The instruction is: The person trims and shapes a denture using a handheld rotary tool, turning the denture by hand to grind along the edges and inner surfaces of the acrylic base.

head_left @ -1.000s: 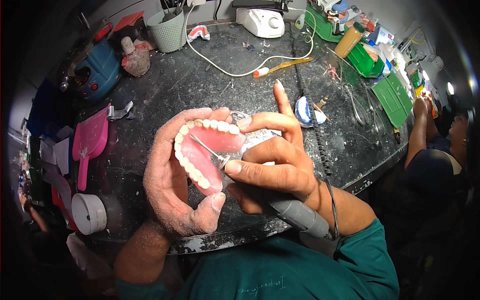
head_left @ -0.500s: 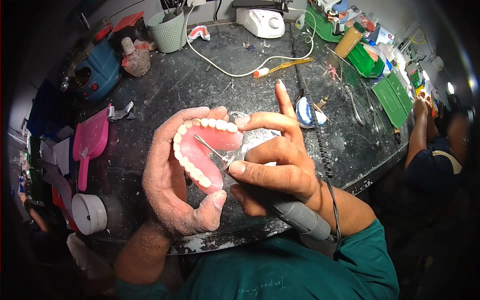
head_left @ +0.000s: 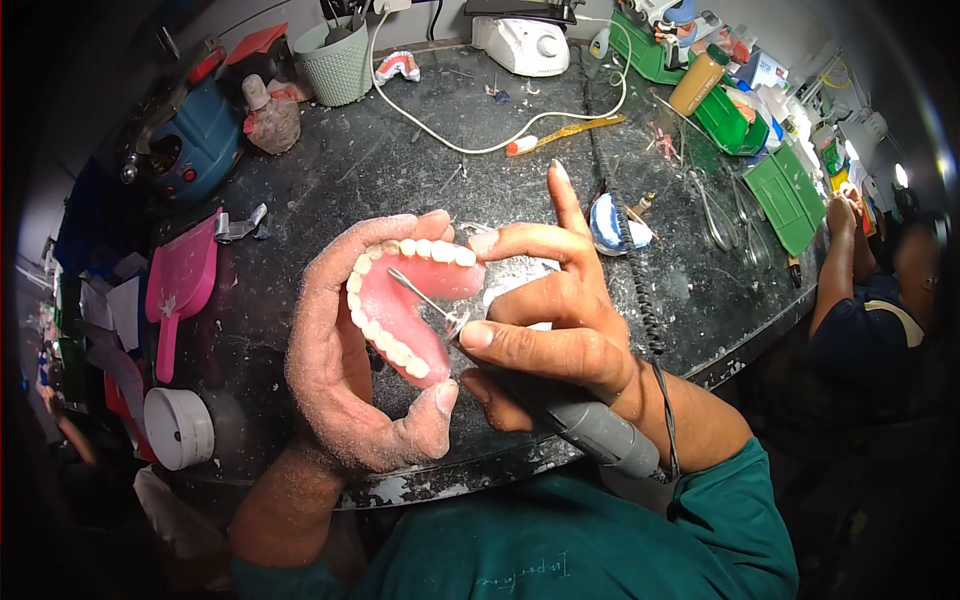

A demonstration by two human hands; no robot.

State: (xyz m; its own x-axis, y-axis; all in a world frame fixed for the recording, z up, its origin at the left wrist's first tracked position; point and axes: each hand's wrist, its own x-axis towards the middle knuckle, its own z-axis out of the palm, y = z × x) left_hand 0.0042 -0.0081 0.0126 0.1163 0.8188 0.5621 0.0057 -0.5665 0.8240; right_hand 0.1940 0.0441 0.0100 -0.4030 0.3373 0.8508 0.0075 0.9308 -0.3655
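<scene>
A pink denture (head_left: 385, 292) with a curved row of pale teeth lies in my left hand (head_left: 335, 350), which is coated in white dust. The fingers wrap behind its outer side, and the thumb rests at its lower end. My right hand (head_left: 570, 320) grips a dark rotary handpiece (head_left: 600, 435) like a pen. Its thin metal bur (head_left: 415, 288) reaches over the pink inner surface near the front teeth; whether the tip touches cannot be made out. The right index finger lies by the denture's upper end, and another finger points up, away from it.
White powder lies on the dark bench (head_left: 320, 170). To the left are a pink dustpan (head_left: 185, 270), a round white container (head_left: 178, 428) and a blue machine (head_left: 190, 140). A coiled black cord (head_left: 645, 300) passes a blue-and-white dental model (head_left: 607, 222). At far right, another person's arm (head_left: 840, 240) shows.
The denture has turned slightly in my left hand, and the left thumb has shifted a little to the right along its lower end. My right hand has barely moved.
</scene>
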